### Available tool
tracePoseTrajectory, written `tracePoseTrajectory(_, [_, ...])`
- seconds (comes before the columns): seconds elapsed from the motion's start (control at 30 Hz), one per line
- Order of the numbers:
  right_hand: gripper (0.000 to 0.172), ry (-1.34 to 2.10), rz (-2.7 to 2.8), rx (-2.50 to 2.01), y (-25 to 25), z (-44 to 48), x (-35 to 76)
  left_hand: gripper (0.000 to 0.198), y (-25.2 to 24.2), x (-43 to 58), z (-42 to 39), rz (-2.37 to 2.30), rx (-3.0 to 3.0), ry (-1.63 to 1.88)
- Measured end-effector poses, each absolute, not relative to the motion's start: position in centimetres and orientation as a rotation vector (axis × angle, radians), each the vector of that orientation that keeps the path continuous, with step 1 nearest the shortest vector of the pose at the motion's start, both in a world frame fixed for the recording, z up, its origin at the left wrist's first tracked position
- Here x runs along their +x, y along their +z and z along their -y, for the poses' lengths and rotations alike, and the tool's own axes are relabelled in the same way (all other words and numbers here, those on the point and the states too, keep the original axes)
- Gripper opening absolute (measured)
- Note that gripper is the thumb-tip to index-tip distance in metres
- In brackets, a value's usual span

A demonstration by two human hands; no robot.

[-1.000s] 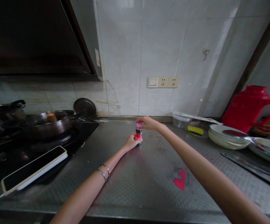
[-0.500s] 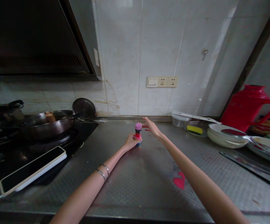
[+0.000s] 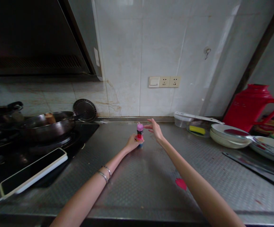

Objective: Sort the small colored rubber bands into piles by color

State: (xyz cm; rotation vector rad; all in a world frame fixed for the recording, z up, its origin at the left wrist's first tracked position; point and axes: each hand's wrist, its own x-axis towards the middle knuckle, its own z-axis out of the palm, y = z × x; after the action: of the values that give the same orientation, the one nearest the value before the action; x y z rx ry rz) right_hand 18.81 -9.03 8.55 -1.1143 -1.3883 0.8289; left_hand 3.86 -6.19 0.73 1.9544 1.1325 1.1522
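A small bottle-like object (image 3: 140,133) with a pink-purple top, a dark band and a red and multicoloured lower part stands upright on the metal counter (image 3: 127,186). My left hand (image 3: 133,142) is wrapped round its lower part, hiding some of it. Just right of the pink top, my right hand (image 3: 154,130) hovers with its fingers spread and nothing in them; its index fingertip is close to the top, and whether it touches I cannot tell.
To the left are a phone (image 3: 34,171) with a cable, a frying pan (image 3: 49,127) on the stove, and a round dark lid (image 3: 86,109) against the wall. At right stand a clear tub (image 3: 182,121), a yellow sponge (image 3: 197,130), bowls (image 3: 229,142), a red thermos (image 3: 247,108) and a knife (image 3: 252,168).
My right hand has moved slightly at the top, its fingers now more spread. The pink top shows a different side, with a small raised bit. My left hand has kept its hold.
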Motion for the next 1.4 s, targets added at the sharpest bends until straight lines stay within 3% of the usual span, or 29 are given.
tracePoseTrajectory(0.1, [0.066, 0.755, 1.396, -1.151, 8.3, 9.0, 18.8, 0.022, 0.6, 3.8, 6.1, -1.083, 1.976, 1.151])
tracePoseTrajectory(0.3, [0.062, 1.007, 1.457, -0.969, 7.9, 8.8, 18.5, 0.024, 0.2, 3.8, 5.7, -1.132, 1.970, 1.168])
tracePoseTrajectory(0.5, [0.062, 0.858, 1.335, -1.065, 7.3, 8.2, 18.9, 0.027, 0.1, 3.7, 5.7, -1.129, 1.966, 1.164])
tracePoseTrajectory(0.7, [0.059, 1.047, 1.412, -0.958, 7.4, 8.4, 17.9, 0.025, 0.0, 3.7, 5.6, -1.109, 2.009, 1.164])
tracePoseTrajectory(1.03, [0.057, 0.854, 1.309, -0.954, 7.4, 8.8, 18.9, 0.030, 0.0, 3.6, 5.6, -1.134, 2.048, 1.147])
tracePoseTrajectory(1.23, [0.054, 1.059, 1.300, -0.914, 7.7, 7.8, 17.3, 0.030, 0.5, 3.6, 6.1, -1.149, 2.053, 1.141])
tracePoseTrajectory(1.4, [0.067, 0.970, 1.511, -0.824, 7.6, 7.9, 17.1, 0.025, 1.2, 3.7, 6.7, -1.196, 2.045, 1.130])
